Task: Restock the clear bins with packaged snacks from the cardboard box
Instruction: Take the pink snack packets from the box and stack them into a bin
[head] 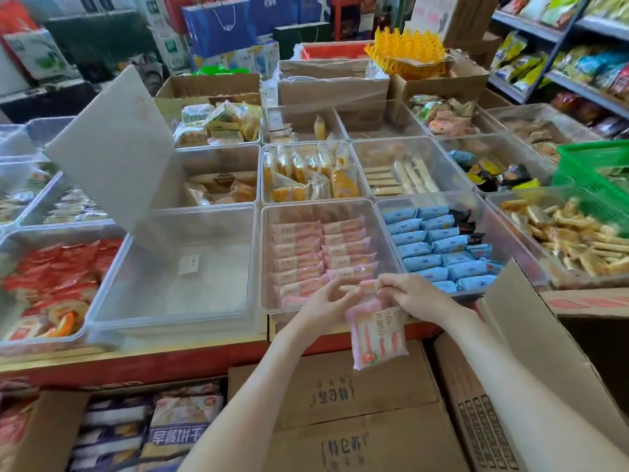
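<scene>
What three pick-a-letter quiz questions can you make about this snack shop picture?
1. The bin of blue packets sits where? A right of the pink-packet bin; B left of it; C on the floor.
2. The packet in the right hand is: A green; B pink; C black.
3. The grey lid is: A shut flat; B lying on the floor; C tilted up.
Answers: A, the two bins stand side by side; B, its wrapper is pink; C, it stands tilted over the bin without snacks.
</scene>
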